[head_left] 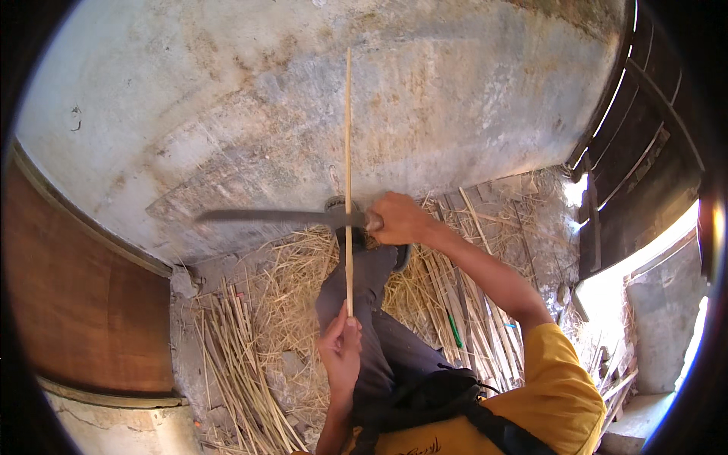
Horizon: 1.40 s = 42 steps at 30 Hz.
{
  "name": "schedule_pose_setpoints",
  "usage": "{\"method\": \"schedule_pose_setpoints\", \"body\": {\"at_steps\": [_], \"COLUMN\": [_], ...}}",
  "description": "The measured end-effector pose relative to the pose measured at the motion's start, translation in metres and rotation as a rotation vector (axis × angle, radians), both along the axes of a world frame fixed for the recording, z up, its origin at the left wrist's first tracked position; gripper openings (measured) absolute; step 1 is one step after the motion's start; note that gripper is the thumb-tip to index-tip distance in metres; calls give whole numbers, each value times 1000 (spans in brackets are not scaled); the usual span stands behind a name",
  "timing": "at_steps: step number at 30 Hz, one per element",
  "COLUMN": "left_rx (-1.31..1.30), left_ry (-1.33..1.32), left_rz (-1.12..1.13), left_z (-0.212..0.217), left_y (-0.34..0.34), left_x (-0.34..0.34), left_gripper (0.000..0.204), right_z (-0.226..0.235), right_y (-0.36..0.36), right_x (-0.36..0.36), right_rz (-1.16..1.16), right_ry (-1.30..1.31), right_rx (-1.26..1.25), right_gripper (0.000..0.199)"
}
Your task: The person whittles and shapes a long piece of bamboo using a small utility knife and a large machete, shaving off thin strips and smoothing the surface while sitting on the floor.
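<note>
My left hand [339,345] pinches the lower end of a long, thin, pale bamboo strip [348,144], which points away from me toward the wall. My right hand [398,218] is closed around the handle of a machete [262,217], its dark blade lying crosswise and reaching to the left. Strip and blade cross close to the handle, with the strip on top in the picture; whether they touch I cannot tell. Beneath them are my legs in dark trousers [364,292] and a dark shoe.
Several cut strips [239,364] lie in a pile to the left, and more strips [478,326] to the right. Pale shavings [292,303] cover the floor around my legs. A stained wall [455,98] rises ahead, a brown wooden panel [91,296] stands left, dark boards [644,136] right.
</note>
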State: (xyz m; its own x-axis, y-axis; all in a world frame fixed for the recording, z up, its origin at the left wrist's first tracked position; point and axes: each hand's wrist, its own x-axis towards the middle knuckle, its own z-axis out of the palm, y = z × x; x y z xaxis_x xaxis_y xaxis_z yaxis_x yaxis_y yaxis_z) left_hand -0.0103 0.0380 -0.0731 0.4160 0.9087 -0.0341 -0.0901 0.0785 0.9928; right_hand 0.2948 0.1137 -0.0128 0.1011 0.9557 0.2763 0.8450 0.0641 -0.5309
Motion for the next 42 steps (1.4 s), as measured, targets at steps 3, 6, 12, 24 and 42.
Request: {"method": "schedule_pose_setpoints", "body": {"at_steps": [3,6,12,24,42], "left_rx": [32,9,-50,72,141], "left_ry": [-64,-75,-51,-35,76], "left_rz": [-10,-9,1,-22,67], "left_z": [-6,-8,0,-8,-6], "left_y": [1,0,0,1,0], "left_x": [1,3,2,6,8], "left_gripper": [42,43,43,45,46], "right_z": [4,15,41,64,69], "right_y": [13,55,79,107,90], "right_x": [10,56,74,113,107], "right_rz": [-5,-98,-182,-179,-168], "right_ry": [-32,146,53,-77,-336], "right_rx": [-2,62,-52,88,-18], "right_gripper": [23,22,28,25,26]}}
